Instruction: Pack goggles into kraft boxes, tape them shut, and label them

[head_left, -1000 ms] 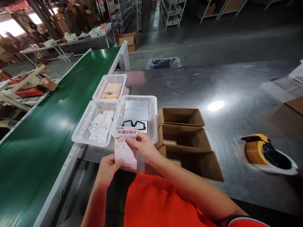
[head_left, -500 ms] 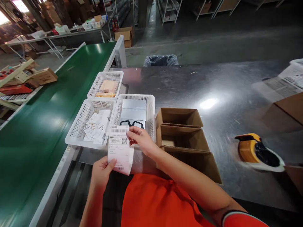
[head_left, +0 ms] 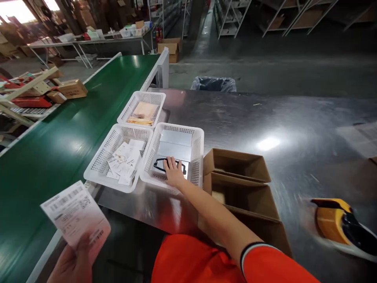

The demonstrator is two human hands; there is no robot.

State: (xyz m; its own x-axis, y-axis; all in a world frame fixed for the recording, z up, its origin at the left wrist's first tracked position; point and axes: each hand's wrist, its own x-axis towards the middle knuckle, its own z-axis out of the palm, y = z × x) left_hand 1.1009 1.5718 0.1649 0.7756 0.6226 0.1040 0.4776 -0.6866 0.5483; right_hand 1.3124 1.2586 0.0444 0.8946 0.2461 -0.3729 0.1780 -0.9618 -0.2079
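The right hand's fingers are spread and loosely bent over the black-framed item in the near white basket; whether they have gripped it, I can't tell from here. The left hand pinches a printed label between thumb and fingers, beside the green conveyor. Left of that basket sits one with loose papers; behind, another holds tan envelopes. Open cardboard boxes stand to its right, and beyond them a tape dispenser, somewhat blurred.
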